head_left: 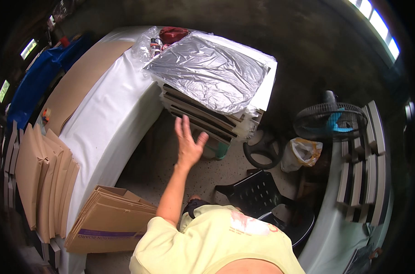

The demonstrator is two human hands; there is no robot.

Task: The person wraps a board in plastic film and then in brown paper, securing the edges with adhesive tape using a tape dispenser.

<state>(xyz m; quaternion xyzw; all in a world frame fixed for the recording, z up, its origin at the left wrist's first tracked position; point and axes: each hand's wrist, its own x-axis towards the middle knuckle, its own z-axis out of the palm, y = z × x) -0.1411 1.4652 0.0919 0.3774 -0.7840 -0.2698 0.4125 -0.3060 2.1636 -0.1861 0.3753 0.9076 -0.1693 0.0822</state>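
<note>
Here, we see the plastic-covered stack of boards at the far right corner of the long white-draped desk, its crinkled silvery film spread over the top and the dark-edged layers showing at the near side. We cannot tell what bears its weight. Our left hand reaches up to the near side of the stack, its grip spread, thumb well apart from the fingers and nothing between them; whether the fingertips touch the boards, we cannot tell. Our right hand is out of view, so we cannot tell how its grip stands.

Just behind the film lie a red pouch and some small bottles. Along the desk's left edge runs a brown sheet; flattened cartons lean by its near right edge. Farther right, we have a black chair, a white bag and a fan.
</note>
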